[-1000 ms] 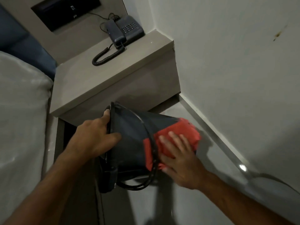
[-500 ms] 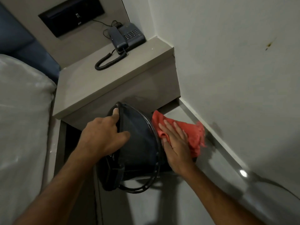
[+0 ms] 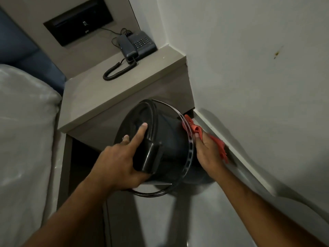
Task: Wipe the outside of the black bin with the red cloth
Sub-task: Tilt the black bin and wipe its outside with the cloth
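The black bin (image 3: pixel 169 139) is held tipped on its side above a pale grey floor (image 3: pixel 204 220), its open mouth turned toward the camera. The left hand (image 3: pixel 122 157) grasps the bin at the near rim: the thumb and palm wrap a black moulded block on the rim, the index finger lies extended across the inside of the mouth. A thin black hoop handle (image 3: pixel 188 154) rings the bin just beyond that grip and hangs below it.

On the far side of the bin from the left-hand grip, the right hand (image 3: pixel 208 152) presses the red cloth (image 3: pixel 197 131) against the outer wall, fingers closed over the fabric. Cloth edges show above the fingertips and trail behind the hand toward the wall.

Beyond both grips stands a grey-brown bedside unit (image 3: pixel 114 97) with a dark opening beneath it. On its top, at the far corner, sits a dark corded telephone (image 3: pixel 137 45) with a coiled cord (image 3: pixel 119 70). A dark recessed panel (image 3: pixel 80 27) is set in the backboard behind. Outward of the left forearm lies a white mattress edge (image 3: pixel 23 131). Outward of the right hand runs a white wall (image 3: pixel 249 86) with a skirting board (image 3: pixel 240 157) at its foot and a small brown mark (image 3: pixel 276 54) high up.
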Action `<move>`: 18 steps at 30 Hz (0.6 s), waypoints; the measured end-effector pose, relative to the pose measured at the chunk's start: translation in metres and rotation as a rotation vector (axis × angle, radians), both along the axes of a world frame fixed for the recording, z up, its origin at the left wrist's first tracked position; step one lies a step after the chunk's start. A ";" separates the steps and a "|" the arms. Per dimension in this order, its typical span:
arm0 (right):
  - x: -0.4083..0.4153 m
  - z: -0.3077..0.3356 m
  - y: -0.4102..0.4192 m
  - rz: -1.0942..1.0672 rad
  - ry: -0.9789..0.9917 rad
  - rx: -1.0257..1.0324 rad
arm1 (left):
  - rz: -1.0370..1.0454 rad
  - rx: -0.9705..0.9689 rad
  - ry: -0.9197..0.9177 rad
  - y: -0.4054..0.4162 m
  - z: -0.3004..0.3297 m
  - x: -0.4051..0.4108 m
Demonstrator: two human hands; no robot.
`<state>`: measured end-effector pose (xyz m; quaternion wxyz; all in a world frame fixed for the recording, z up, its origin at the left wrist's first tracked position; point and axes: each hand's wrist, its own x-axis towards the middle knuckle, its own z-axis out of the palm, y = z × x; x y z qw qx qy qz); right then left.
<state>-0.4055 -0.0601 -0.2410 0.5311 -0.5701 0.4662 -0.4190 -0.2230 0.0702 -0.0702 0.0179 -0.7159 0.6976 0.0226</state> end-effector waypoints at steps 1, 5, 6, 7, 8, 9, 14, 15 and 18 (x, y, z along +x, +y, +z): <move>0.004 0.002 0.003 -0.053 -0.069 0.064 | 0.039 -0.029 0.027 -0.003 0.003 -0.001; 0.009 0.001 0.016 -0.266 -0.207 0.082 | 0.271 -0.153 0.023 -0.023 0.007 -0.012; 0.012 -0.001 0.019 -0.259 -0.215 0.093 | 0.317 -0.172 0.001 -0.030 0.006 -0.013; 0.016 -0.005 0.023 -0.230 -0.203 0.113 | 0.362 -0.183 -0.015 -0.035 0.006 -0.013; 0.022 -0.011 0.032 -0.199 -0.169 0.117 | 0.397 -0.187 -0.023 -0.040 0.007 -0.011; 0.028 -0.017 0.043 -0.177 -0.154 0.102 | 0.422 -0.185 -0.024 -0.044 0.007 -0.008; 0.036 -0.040 0.071 -0.220 -0.276 0.035 | 0.471 -0.146 -0.087 -0.056 0.006 0.007; 0.032 -0.047 0.061 -0.291 -0.330 0.181 | 0.466 -0.140 -0.129 -0.057 0.005 0.008; 0.036 -0.047 0.045 -0.309 -0.251 0.363 | 0.453 -0.098 -0.214 -0.055 0.002 0.006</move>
